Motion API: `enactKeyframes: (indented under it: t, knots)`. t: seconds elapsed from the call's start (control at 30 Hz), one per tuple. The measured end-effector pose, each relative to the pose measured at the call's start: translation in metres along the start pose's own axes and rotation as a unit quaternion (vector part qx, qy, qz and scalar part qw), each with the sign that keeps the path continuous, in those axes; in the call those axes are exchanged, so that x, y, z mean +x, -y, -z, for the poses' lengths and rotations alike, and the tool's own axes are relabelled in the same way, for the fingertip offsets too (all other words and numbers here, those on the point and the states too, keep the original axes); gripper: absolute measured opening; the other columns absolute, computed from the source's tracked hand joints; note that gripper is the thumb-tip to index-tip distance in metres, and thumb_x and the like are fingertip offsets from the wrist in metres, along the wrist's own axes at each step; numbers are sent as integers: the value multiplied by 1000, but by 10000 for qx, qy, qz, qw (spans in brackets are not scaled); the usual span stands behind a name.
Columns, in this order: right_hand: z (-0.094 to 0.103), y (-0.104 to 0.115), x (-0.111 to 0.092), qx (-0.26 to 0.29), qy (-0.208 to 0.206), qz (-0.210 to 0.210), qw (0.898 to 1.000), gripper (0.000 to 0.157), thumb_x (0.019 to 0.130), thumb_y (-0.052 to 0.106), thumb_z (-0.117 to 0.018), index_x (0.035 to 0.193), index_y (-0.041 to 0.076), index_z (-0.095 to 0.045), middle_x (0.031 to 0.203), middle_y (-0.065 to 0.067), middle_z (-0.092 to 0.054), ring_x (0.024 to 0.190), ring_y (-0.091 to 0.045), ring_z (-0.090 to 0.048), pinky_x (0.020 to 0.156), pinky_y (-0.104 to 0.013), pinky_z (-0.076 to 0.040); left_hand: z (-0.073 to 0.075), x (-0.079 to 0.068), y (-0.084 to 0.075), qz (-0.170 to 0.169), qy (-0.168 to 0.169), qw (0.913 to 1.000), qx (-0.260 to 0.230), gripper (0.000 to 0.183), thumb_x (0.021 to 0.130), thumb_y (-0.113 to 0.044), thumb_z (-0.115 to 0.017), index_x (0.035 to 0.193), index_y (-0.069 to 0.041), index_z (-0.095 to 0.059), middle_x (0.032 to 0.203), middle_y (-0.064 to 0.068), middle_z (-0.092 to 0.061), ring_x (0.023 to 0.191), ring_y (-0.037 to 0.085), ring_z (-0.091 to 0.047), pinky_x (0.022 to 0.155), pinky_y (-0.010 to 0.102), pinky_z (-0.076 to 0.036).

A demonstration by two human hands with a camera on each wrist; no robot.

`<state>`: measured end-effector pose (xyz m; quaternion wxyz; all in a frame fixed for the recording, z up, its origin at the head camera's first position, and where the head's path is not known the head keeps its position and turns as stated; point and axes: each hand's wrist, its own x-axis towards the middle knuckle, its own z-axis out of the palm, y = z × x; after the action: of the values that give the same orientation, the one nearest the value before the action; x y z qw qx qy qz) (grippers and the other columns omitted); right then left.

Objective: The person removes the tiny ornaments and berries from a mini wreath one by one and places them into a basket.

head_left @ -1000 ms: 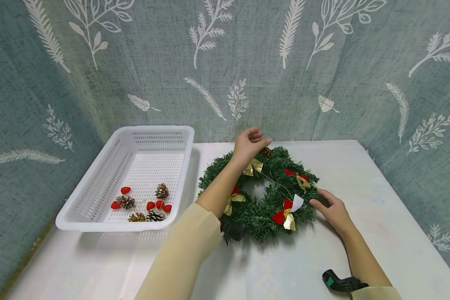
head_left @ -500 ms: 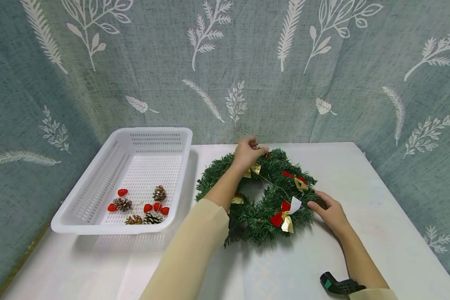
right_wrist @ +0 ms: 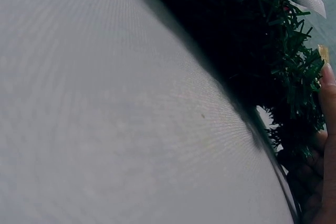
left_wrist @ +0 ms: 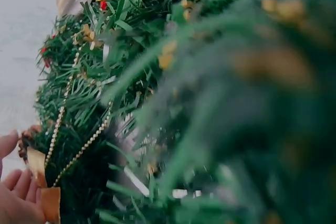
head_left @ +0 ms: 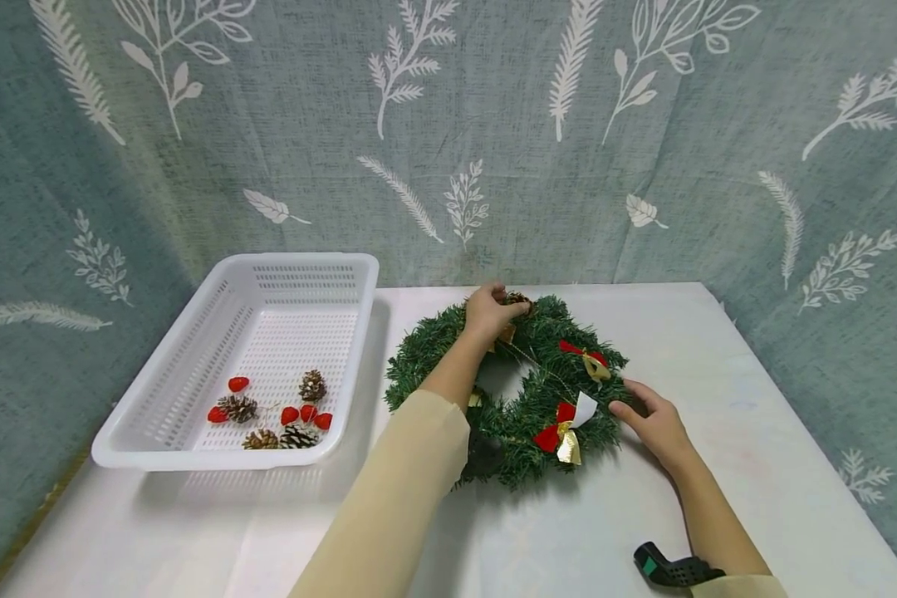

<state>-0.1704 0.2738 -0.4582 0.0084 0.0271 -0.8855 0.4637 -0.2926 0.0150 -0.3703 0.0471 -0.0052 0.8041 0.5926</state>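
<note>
A green artificial wreath [head_left: 428,353] lies on the table, trimmed with red, white and gold bows. My left hand [head_left: 488,316] reaches over its far side and pinches a brown pine cone [head_left: 522,301] there. In the left wrist view, the thumb and fingers are on either side of that pine cone [left_wrist: 24,142], next to a gold bow [left_wrist: 50,203] and a string of gold beads [left_wrist: 60,114]. My right hand [head_left: 659,423] grips the wreath's right edge, thumb on top; its fingers are partly hidden under the greenery [right_wrist: 296,77].
To the left stands a white perforated basket [head_left: 370,332], holding several pine cones [head_left: 312,385] and red heart-like ornaments [head_left: 237,384]. A patterned grey-green cloth [head_left: 433,108] hangs behind the white table [head_left: 718,465].
My left hand has come down from above the wreath onto the pine cone, its fingers closing around it. My right hand keeps its place on the edge. The head view has shifted slightly.
</note>
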Motion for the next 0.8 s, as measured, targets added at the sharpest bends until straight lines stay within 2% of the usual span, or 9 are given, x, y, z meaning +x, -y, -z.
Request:
enactKeyframes:
  t: [0.23,0.53,0.8]
  knots:
    - [1,0,-2,-2,-1,1,10000,62,94,30,-58,140,-7,-37,142,-32,-37,129,-47,-37,105,-56,-33,-7,-1,-4,121,-112,9997,200,56,87,-19,-70,136,-6,-49,133,12,-54,121,29,-50,96,41,-48]
    - [-1,2,-1,0,-21,60,10000,62,94,30,-58,139,-8,-39,140,-33,-39,128,-47,-39,104,-57,-34,-2,-5,-6,163,-167,9995,230,40,86,-16,-70,124,-6,-60,128,14,-56,118,29,-52,95,40,-49]
    - [-1,2,0,-19,-46,101,9999,62,94,29,-59,138,-9,-39,139,-33,-39,127,-48,-39,104,-57,-34,1,-6,-6,116,-67,9994,310,39,86,-16,-70,123,-6,-61,127,14,-56,117,29,-53,94,40,-49]
